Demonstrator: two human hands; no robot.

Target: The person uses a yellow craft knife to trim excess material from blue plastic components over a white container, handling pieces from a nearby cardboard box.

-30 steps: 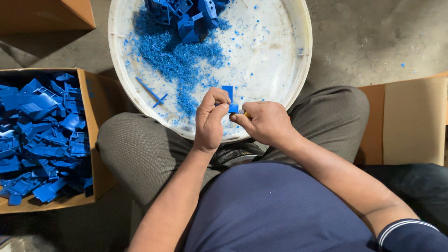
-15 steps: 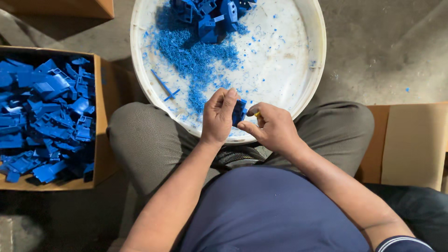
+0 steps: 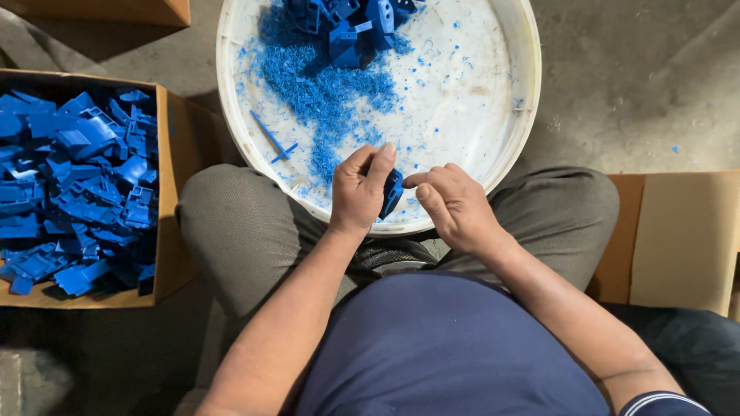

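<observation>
Looking down from the head camera, you hold a small blue plastic part (image 3: pixel 391 192) between both hands at the centre of the frame, just above the near rim of the round white tub (image 3: pixel 509 146). Your left hand (image 3: pixel 361 191) wraps the part, its fingers (image 3: pixel 380 163) curled over the top edge and grasping it. Your right hand (image 3: pixel 455 204) sits just beside it on the right, fingers bent inward with the thumb and forefinger tips meeting at the part's right side (whether they truly pinch it or only touch it cannot be told).

Inside the tub, a drift of blue shavings (image 3: pixel 324 88) spreads across the upper left of the white floor, and a heap of blue parts (image 3: pixel 351 23) lies at the top edge of the frame. A thin blue sliver (image 3: pixel 270 137) rests near the tub's left wall.

At the left of the frame, a cardboard box (image 3: pixel 166 223) is filled with more blue pieces (image 3: pixel 73 185). Another cardboard box (image 3: pixel 678 239) sits at the right, beside your knee. Your grey trousers (image 3: pixel 247 231) frame the tub's near rim on both sides.
</observation>
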